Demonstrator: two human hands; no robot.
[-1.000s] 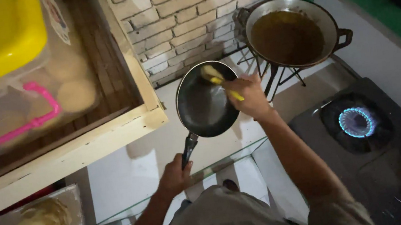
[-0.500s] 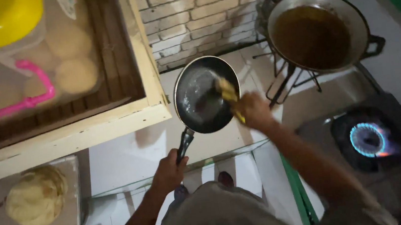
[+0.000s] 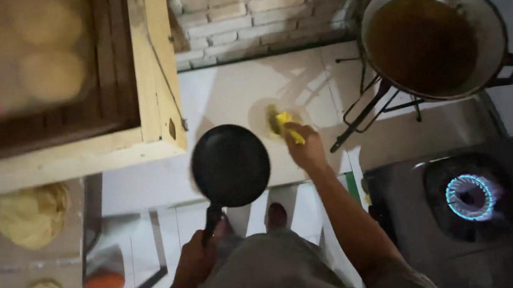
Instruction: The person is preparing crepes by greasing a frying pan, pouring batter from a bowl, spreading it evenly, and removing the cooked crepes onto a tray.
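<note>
My left hand (image 3: pixel 197 258) grips the handle of a small black frying pan (image 3: pixel 231 164), held level over the white counter. My right hand (image 3: pixel 305 149) holds a yellow-handled brush (image 3: pixel 285 124), its tip down in a small round bowl (image 3: pixel 274 117) on the white counter (image 3: pixel 220 97), just right of the pan. The pan's inside looks dark and bare.
A large wok of brown oil (image 3: pixel 430 40) sits on a wire stand at the back right. A gas burner with a blue flame (image 3: pixel 470 196) is at the right. A wooden-framed case (image 3: pixel 142 80) with flat dough discs stands on the left; more dough rounds (image 3: pixel 29 215) lie below it.
My right hand left the pan and put the brush into the small bowl on the counter. The pan came toward me and lower. The view shifted left.
</note>
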